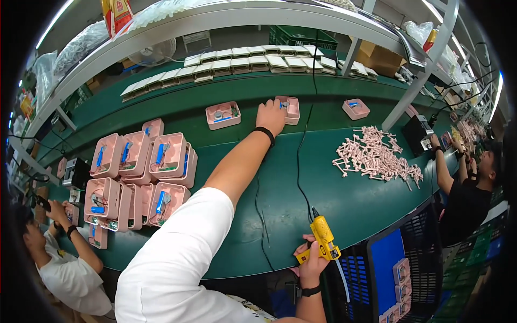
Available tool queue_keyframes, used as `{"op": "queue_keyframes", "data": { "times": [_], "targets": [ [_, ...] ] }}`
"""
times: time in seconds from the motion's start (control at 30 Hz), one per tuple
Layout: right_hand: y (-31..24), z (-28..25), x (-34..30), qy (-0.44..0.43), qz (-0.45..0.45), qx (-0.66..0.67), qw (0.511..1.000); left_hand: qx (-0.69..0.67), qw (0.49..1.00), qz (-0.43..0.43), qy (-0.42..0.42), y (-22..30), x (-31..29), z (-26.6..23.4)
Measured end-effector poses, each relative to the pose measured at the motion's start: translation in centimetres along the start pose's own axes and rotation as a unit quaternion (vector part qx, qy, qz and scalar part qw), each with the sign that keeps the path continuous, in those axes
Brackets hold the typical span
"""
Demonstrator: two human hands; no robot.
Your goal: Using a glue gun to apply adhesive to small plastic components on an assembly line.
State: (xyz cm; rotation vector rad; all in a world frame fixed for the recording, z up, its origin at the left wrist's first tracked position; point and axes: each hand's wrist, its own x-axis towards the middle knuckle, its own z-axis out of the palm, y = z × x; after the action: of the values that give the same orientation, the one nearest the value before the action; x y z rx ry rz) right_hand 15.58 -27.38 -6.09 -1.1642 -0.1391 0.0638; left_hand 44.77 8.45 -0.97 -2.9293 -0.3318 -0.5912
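Note:
My left arm stretches across the green bench, and my left hand [271, 117] has its fingers closed over the left edge of a pink plastic case [292, 110]. Wires and small parts show inside that case. Low on the right, my right hand [311, 265] grips a yellow glue gun [324, 237], its nozzle tilted up and away; a pale glue stick trails from its back end. Left of my left hand sits another open pink case [223, 115] with a round part and wiring. A third pink case [356, 109] lies farther right.
Stacked pink cases [167, 156] with blue batteries stand left. A heap of pink pegs [371, 156] lies right. White panels [231, 65] line the back. A black cord [299, 172] hangs down the middle. A black crate [420, 247] stands low right. Co-workers [70, 269] sit either side.

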Motion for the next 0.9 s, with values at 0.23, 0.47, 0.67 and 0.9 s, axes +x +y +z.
{"op": "queue_keyframes", "data": {
  "times": [0.23,0.47,0.67,0.9],
  "targets": [
    [-0.2,0.5,0.7,-0.001,0.003,-0.009,1.000,0.053,0.998,-0.022,-0.032,-7.8,-2.9,-3.2],
    [-0.5,0.6,0.6,0.005,-0.009,-0.029,1.000,-0.039,0.917,-0.385,-0.102,-10.2,-2.2,-5.0],
    [-0.5,0.9,0.3,0.001,0.007,-0.022,1.000,-0.123,0.857,-0.464,-0.187,-10.9,-0.3,-5.4],
    [-0.5,0.9,0.7,0.007,-0.003,-0.016,1.000,-0.194,0.848,-0.428,-0.246,-10.1,0.5,-6.8]
  ]
}}
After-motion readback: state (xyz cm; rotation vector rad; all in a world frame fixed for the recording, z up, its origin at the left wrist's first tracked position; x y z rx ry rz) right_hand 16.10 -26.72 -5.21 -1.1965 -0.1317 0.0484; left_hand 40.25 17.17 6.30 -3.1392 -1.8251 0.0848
